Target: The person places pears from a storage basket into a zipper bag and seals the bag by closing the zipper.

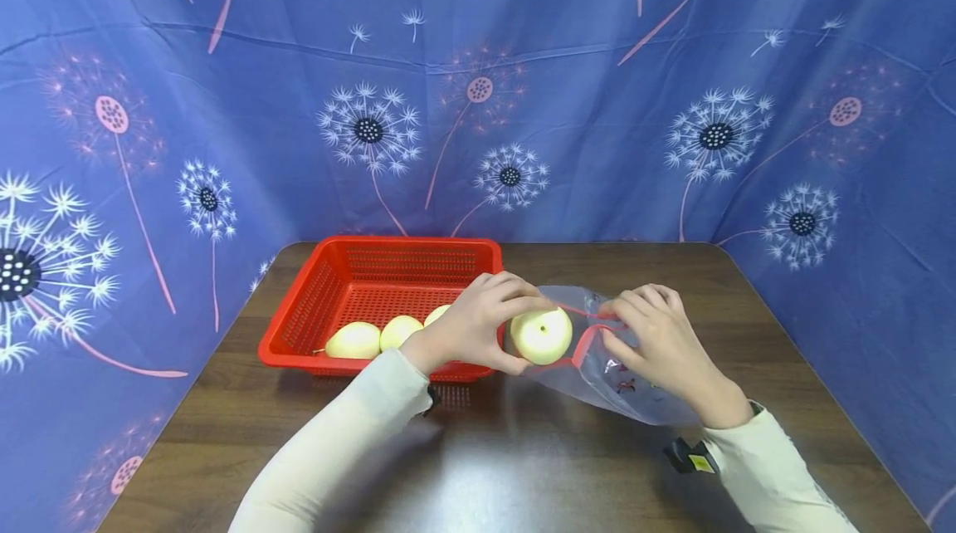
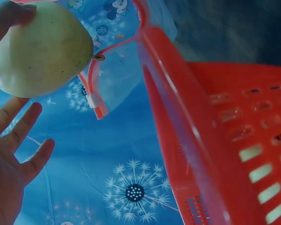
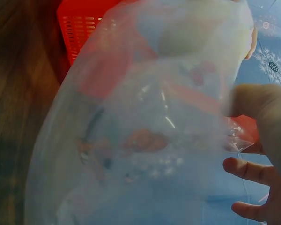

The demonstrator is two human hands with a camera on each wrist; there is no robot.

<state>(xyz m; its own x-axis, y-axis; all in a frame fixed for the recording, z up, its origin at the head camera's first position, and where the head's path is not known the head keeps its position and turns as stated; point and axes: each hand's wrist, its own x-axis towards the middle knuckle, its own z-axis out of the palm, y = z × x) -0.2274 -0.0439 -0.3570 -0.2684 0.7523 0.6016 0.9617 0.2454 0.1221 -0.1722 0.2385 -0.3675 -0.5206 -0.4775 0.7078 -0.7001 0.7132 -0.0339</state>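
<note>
My left hand grips a pale yellow pear between thumb and fingers, at the mouth of a clear plastic zip bag with red edging. In the left wrist view the pear has its stem toward the bag's red strip; the lower fingers are spread away from it. My right hand pinches the bag's red edge and holds the mouth apart. Seen from the right wrist, the cloudy bag with printed cartoon figures fills much of the view, and the right hand has lower fingers extended.
A red perforated basket stands on the left of the brown wooden table, close beside my left hand. Three pears show in it, one being the left pear. Behind the table hangs a blue dandelion-print cloth.
</note>
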